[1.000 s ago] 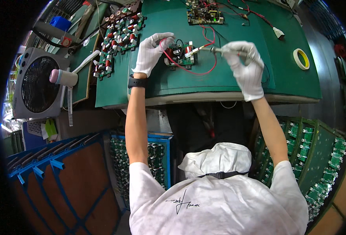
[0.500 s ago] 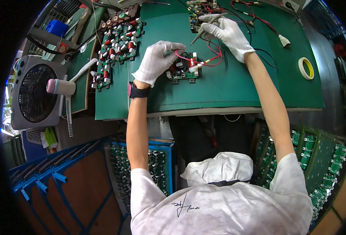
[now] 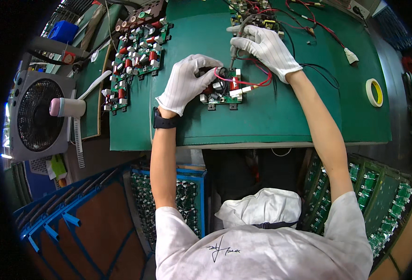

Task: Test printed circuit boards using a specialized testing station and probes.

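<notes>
- Circuit board (image 3: 222, 100): on worktop (image 3: 271, 125), back from its near edge, moving room between.
- Left hand (image 3: 187, 83): fingers at board's far-left corner; cannot tell if pinching.
- Right hand (image 3: 265, 47): grips pen-like tool (image 3: 233, 55), tip by board's far edge.
- Step, apparently: tool work; next move calls for steady tip.

Bright, fairly even light falls over the bench (image 3: 280, 123), leaving only soft shadows and turning the white gloves of the left hand (image 3: 189, 83) and right hand (image 3: 266, 47) pale. Below the near edge, the person's legs (image 3: 229, 172) sink into darkness. White glare flares well beyond the left edge. Fisheye distortion bows the green rack (image 3: 385, 198) below the near right corner; black vignetting closes the frame's corners.
</notes>
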A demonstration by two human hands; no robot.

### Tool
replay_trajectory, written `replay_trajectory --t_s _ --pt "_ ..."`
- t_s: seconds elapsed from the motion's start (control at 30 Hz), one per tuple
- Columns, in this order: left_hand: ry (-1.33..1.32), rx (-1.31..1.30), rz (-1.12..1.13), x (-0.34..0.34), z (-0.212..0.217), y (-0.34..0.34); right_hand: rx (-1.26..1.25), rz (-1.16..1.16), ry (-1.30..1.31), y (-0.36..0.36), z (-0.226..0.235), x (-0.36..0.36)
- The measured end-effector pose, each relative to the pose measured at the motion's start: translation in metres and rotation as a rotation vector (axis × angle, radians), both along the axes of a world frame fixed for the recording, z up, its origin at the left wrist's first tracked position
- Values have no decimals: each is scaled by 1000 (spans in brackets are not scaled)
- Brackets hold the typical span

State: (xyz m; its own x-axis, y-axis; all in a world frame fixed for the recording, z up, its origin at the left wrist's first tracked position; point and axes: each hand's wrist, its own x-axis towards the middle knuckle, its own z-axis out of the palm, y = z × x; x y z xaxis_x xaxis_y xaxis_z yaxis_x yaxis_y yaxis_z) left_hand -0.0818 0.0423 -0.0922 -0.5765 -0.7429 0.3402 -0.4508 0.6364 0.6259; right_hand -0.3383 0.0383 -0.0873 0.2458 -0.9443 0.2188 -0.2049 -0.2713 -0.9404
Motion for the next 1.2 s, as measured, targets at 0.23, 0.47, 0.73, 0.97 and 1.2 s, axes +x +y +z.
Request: replay_trajectory --t_s 0.23,0.47,0.73,0.97,1.2 --pt "80 -62 -36 0 -3 -9 33 72 -6 -5 -3 3" --pt "213 59 -88 -7 -6 -9 -909 -18 602 -26 -27 -24" --pt "72 16 -60 -1 -8 3 53 51 22 14 3 -2" --pt "118 -3 -31 0 -4 -1 6 41 35 8 7 -1" --pt "103 20 -30 1 -3 -3 -2 59 44 9 12 0"
